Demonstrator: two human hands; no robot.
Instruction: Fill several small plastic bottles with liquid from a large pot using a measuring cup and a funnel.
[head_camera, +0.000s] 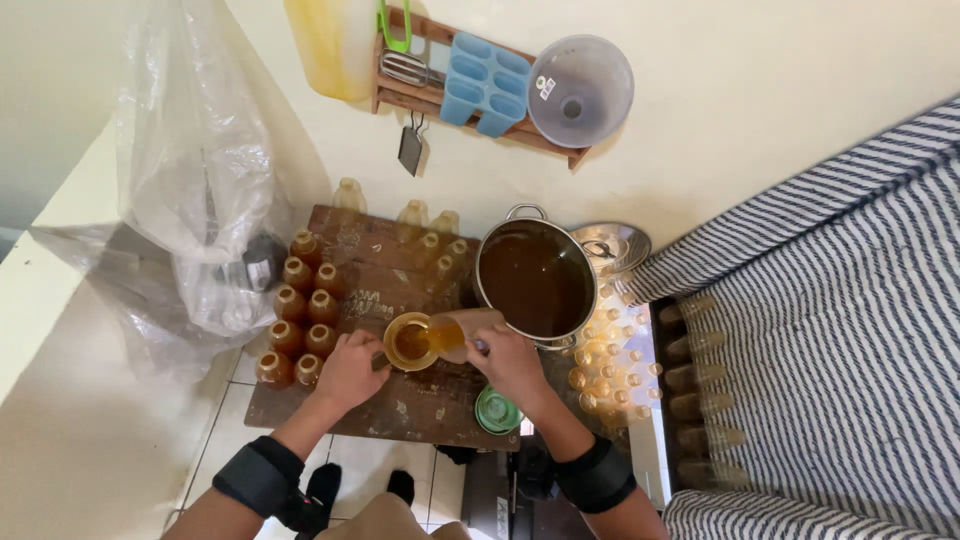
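Observation:
My left hand (350, 372) steadies a yellow funnel (408, 341) set over a bottle on a low wooden board (420, 400). My right hand (508, 362) tips a clear plastic jug (462, 333) of brown liquid into the funnel. A large steel pot (535, 280) of the same brown liquid stands just behind the jug. Several filled, uncapped bottles (300, 320) stand in rows left of my left hand. Empty clear bottles (430, 235) stand at the board's far side.
A green lid (496, 412) lies near the board's front edge. More bottles (610, 365) crowd the floor right of the pot, beside a striped cloth (840, 330). A steel lid (610, 245) rests behind the pot. A plastic bag (195, 190) hangs left. A wall rack (480, 85) holds utensils.

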